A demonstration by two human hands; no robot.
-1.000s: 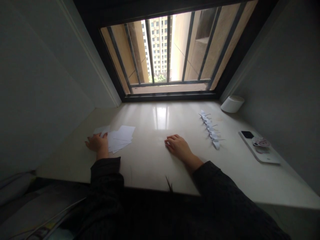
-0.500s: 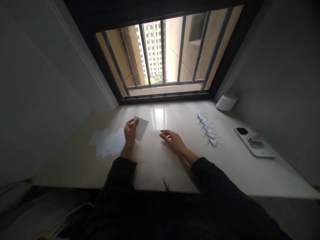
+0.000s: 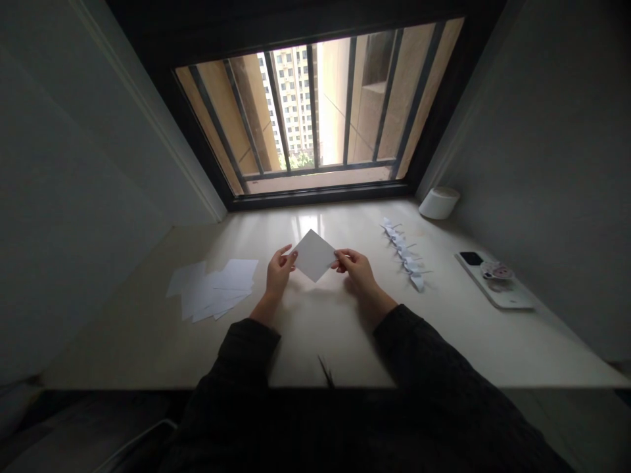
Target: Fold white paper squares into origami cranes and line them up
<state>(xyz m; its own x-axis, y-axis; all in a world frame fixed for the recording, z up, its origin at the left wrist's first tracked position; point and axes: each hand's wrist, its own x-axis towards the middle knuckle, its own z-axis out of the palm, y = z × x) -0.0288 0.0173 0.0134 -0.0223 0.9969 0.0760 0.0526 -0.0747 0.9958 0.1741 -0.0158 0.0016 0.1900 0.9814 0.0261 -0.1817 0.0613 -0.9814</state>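
Observation:
A square sheet of white paper (image 3: 314, 256) is held up between my hands, turned so its corners point up, down and sideways. My left hand (image 3: 280, 270) pinches its left corner, and my right hand (image 3: 355, 268) pinches the right corner. The sheet looks flat, with no fold that I can see. On the left lies a spread pile of white paper sheets (image 3: 211, 289). To the right of my right hand stands a row of several folded paper cranes (image 3: 404, 253).
A white phone (image 3: 510, 299) with a round pinkish grip lies on the right of the white sill (image 3: 335, 341). In the back right corner stands a white cylindrical object (image 3: 438, 203). A thin dark pointed object (image 3: 325, 371) lies at the front edge. Beyond is a barred window (image 3: 320, 112).
My left hand has brought the paper right, to the middle, and the sheet is now turned like a diamond. My right hand, empty before, has taken hold of its right corner.

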